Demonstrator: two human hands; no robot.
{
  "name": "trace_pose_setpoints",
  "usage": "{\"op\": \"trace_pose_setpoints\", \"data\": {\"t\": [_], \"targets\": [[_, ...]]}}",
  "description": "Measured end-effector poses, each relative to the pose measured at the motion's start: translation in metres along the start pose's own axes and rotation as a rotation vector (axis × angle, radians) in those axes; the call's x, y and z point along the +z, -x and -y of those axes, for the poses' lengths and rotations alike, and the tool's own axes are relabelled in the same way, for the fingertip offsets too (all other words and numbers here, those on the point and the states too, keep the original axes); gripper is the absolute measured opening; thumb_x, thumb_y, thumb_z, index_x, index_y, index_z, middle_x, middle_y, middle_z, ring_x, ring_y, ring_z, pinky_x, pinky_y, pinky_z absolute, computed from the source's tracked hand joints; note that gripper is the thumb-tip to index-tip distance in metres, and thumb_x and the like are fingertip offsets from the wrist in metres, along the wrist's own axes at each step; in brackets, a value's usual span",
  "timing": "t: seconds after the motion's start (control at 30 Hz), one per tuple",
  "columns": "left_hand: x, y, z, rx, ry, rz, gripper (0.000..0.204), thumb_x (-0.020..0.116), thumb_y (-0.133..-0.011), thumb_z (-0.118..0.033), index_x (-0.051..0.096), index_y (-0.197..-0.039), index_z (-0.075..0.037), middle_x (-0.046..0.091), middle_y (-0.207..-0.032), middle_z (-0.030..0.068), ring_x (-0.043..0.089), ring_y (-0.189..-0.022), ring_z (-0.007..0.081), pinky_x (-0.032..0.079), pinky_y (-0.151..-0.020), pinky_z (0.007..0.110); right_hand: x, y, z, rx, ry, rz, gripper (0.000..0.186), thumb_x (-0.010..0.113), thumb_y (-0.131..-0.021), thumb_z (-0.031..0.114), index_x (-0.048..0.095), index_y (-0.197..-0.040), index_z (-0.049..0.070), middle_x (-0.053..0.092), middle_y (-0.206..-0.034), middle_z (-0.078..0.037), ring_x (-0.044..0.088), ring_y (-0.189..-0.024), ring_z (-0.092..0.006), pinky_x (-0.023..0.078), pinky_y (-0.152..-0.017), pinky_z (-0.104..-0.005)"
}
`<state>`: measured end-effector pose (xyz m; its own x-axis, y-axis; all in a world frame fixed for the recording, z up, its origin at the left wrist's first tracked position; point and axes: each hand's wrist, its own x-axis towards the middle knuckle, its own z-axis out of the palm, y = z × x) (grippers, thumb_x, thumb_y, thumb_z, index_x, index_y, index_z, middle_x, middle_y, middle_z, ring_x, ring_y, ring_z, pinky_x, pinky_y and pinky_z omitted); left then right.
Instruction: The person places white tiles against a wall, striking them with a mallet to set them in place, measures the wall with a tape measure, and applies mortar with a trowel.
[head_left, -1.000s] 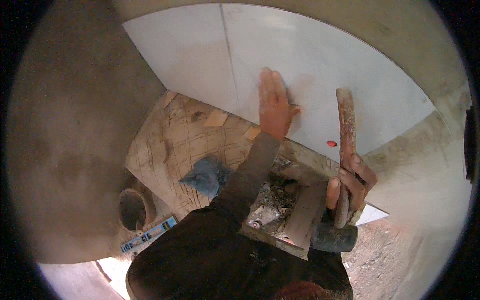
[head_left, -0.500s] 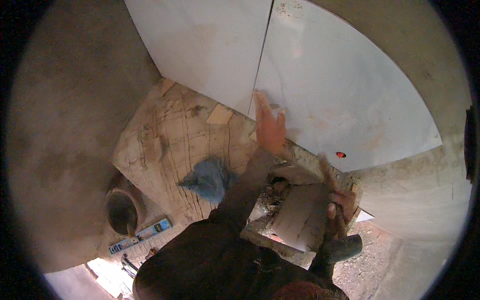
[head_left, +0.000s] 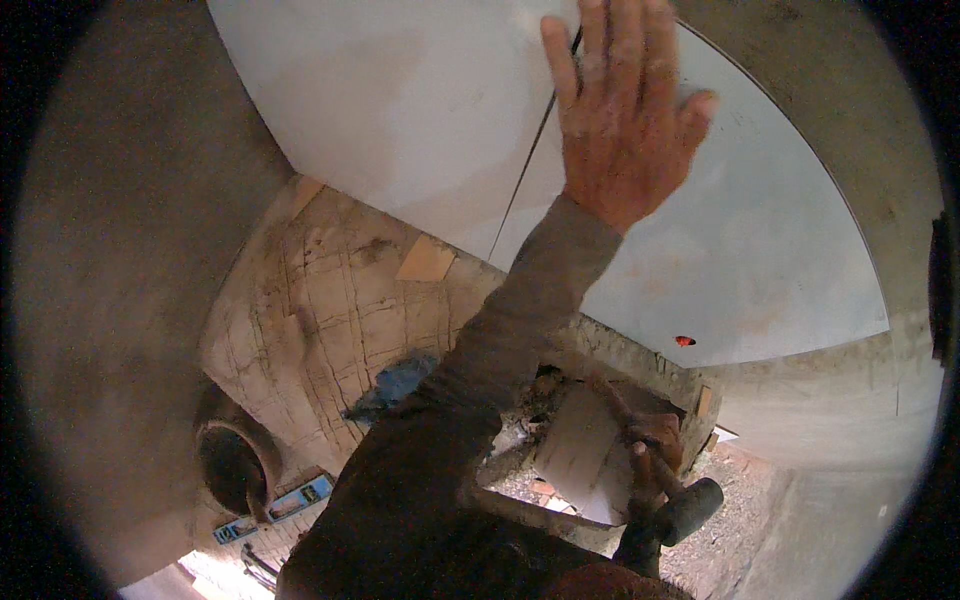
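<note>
My left hand (head_left: 630, 120) lies flat with its fingers spread on large white wall tiles, across the thin dark joint between the left tile (head_left: 370, 110) and the right tile (head_left: 760, 210). Lower down, my right hand (head_left: 655, 445) is closed round the handle of a mallet. The dark cylindrical head of the mallet (head_left: 690, 512) hangs below that hand, apart from the tiles. Near its lower edge, the right tile has a small hole showing red. Small tan wedges (head_left: 427, 260) sit along the tiles' bottom edge.
A scored, mortar-like surface (head_left: 335, 260) runs below the tiles, with crumpled blue material (head_left: 400, 385) on it, partly behind my left arm. At lower left stand a dark bucket (head_left: 235, 465) and a blue spirit level (head_left: 275, 508). A rubble-filled opening (head_left: 510, 435) lies beneath my arms.
My left hand has moved up from the tiles' lower edge and now lies higher across the joint. My right hand still holds the mallet, slightly lower and to the left.
</note>
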<state>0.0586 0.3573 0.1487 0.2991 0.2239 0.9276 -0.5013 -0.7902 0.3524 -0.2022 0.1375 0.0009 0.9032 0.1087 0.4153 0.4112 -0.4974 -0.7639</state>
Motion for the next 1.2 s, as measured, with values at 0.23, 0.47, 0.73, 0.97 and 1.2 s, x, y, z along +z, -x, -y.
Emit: {"op": "trace_pose_setpoints", "data": {"t": [0.23, 0.47, 0.73, 0.97, 1.2], "targets": [[0.045, -0.001, 0.002, 0.165, 0.062, -0.182, 0.067, 0.061, -0.098, -0.035, 0.04, -0.153, -0.002, 0.038, -0.157, 0.0233, 0.032, -0.148, 0.0434, 0.024, -0.12, 0.063, 0.018, 0.002, 0.003, 0.195, -0.135, -0.025, 0.016, 0.065, -0.096, 0.018, 0.069, -0.101, 0.004, 0.071, -0.097, -0.014, 0.061, -0.095, -0.0265, 0.047, -0.084, -0.0414], [0.017, -0.016, 0.058, 0.369, 0.064, -0.175, 0.057, 0.067, -0.095, -0.027, 0.052, -0.147, -0.01, 0.046, -0.153, 0.0138, 0.039, -0.146, 0.0347, 0.036, -0.116, 0.056, 0.028, -0.011, -0.003, 0.059, -0.043, -0.018, 0.02, 0.063, -0.096, 0.023, 0.067, -0.099, 0.005, 0.069, -0.093, -0.012, 0.059, -0.092, -0.0246, 0.047, -0.086, -0.0421], [-0.012, -0.06, 0.125, 0.593, 0.026, -0.267, 0.038, 0.072, -0.092, -0.015, 0.063, -0.129, -0.01, 0.059, -0.129, 0.011, 0.056, -0.125, 0.0328, 0.041, -0.111, 0.058, 0.037, -0.011, -0.002, 0.096, -0.062, -0.074, 0.019, 0.061, -0.097, 0.023, 0.066, -0.1, 0.004, 0.068, -0.091, -0.011, 0.06, -0.091, -0.0257, 0.048, -0.087, -0.0432], [-0.008, -0.061, 0.144, 0.542, 0.014, -0.337, 0.036, 0.07, -0.094, -0.015, 0.062, -0.129, -0.009, 0.056, -0.131, 0.0142, 0.055, -0.126, 0.0359, 0.039, -0.112, 0.06, 0.033, -0.008, -0.011, 0.049, -0.063, -0.025, 0.019, 0.064, -0.096, 0.019, 0.068, -0.102, 0.002, 0.071, -0.098, -0.016, 0.064, -0.086, -0.0286, 0.052, -0.081, -0.0438], [0.001, -0.055, 0.135, 0.481, 0.066, -0.363, 0.032, 0.061, -0.097, -0.01, 0.061, -0.129, -0.005, 0.056, -0.131, 0.0165, 0.054, -0.127, 0.0378, 0.04, -0.111, 0.06, 0.036, -0.005, -0.007, 0.105, -0.089, -0.039, 0.017, 0.065, -0.094, 0.016, 0.068, -0.097, -0.001, 0.07, -0.094, -0.016, 0.065, -0.086, -0.0301, 0.052, -0.079, -0.0434]]}}
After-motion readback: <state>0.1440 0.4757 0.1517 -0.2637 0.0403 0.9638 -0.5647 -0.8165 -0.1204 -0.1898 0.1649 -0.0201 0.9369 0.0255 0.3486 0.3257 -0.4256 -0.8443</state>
